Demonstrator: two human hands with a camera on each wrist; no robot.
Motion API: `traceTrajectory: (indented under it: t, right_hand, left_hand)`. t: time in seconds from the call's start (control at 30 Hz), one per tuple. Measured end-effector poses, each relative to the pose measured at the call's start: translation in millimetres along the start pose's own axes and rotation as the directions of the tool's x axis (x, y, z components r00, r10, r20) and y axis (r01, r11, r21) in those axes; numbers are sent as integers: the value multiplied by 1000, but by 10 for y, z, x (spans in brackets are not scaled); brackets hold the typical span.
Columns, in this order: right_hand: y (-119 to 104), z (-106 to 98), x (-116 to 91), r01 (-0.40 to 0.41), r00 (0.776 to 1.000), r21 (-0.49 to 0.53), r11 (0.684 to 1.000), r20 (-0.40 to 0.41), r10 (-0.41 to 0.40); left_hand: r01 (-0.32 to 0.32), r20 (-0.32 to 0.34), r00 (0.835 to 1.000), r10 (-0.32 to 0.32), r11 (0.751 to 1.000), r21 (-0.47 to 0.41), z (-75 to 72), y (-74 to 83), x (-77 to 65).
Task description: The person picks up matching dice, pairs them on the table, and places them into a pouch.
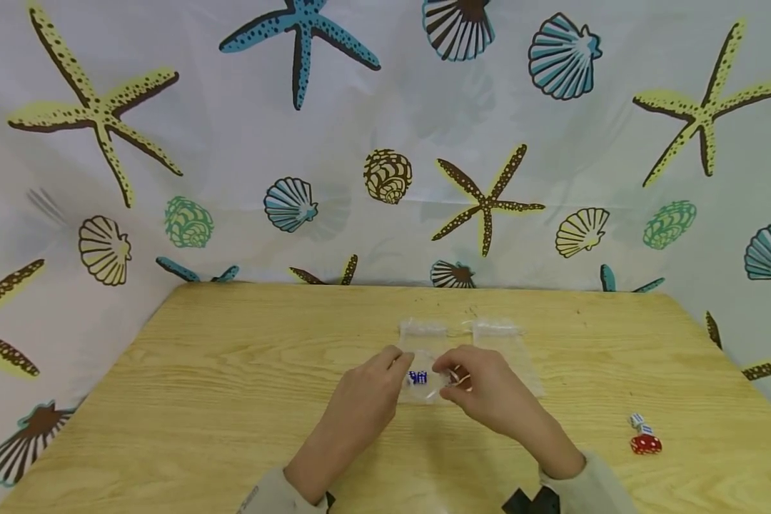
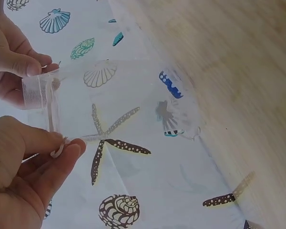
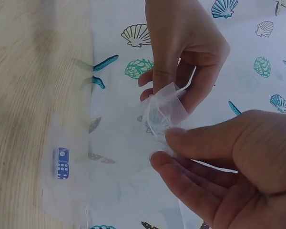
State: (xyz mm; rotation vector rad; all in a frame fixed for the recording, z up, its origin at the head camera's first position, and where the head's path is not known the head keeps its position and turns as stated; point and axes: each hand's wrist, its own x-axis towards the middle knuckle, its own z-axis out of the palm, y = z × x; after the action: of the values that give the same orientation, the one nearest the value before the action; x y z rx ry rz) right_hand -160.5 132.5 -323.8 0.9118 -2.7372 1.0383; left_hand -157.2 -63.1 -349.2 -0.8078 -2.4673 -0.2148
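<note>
Between both hands hangs a sheer white drawstring pouch (image 2: 128, 102), with a few blue dice (image 3: 63, 163) at its bottom. My left hand (image 1: 369, 389) pinches one side of the pouch's gathered top between thumb and fingertips. A white cord (image 2: 58, 150) shows at those fingertips in the left wrist view. On the opposite side, my right hand (image 1: 488, 391) pinches the top with thumb and index finger. White cord also shows by the right hand in the head view.
Behind the hands, sheer pouches (image 1: 507, 350) lie flat on the wooden table (image 1: 231, 400). To the right sit small white dice (image 1: 644, 430) and red dice (image 1: 646, 445). A sea-print cloth (image 1: 353, 121) encloses the back and sides.
</note>
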Motion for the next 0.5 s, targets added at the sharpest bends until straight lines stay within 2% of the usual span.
traceTrajectory:
  t: [0.13,0.4,0.5]
  right_hand:
    - [15,-2,1,12,997,-28,1000,-71,-14]
    - [48,-40,23,-71,975,10,997,-213,71]
    - [59,-69,15,-85,966,30,996,-241,90]
  left_hand:
    - [9,-12,1000,-9,999,-32,-23,-14,-6]
    - [70,-99,992,-80,992,-104,-65,-68,3]
    - [70,-123,989,-84,991,-113,-78,-90,-1]
